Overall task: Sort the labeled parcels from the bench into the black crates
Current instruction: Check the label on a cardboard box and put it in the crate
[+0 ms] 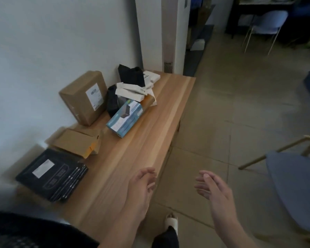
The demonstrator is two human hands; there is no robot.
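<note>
Parcels lie along the wall side of a wooden bench [143, 140]. A brown labelled carton [84, 97] leans on the wall. Beside it sit a teal and white product box [125, 119], slim white boxes [132, 90] and black bags [131, 74]. Nearer me are flat brown cartons [75, 142] and black labelled mailers [52, 174]. My left hand [141, 187] hovers over the bench's front edge, fingers relaxed, holding nothing. My right hand [213, 190] is out over the floor, open and empty. No black crate is in view.
A blue chair [293, 185] with wooden legs stands close on the right. Another chair [265, 22] and dark shelving stand far back. A white pillar [156, 33] rises behind the bench's far end. My foot [172, 222] is on the tiled floor.
</note>
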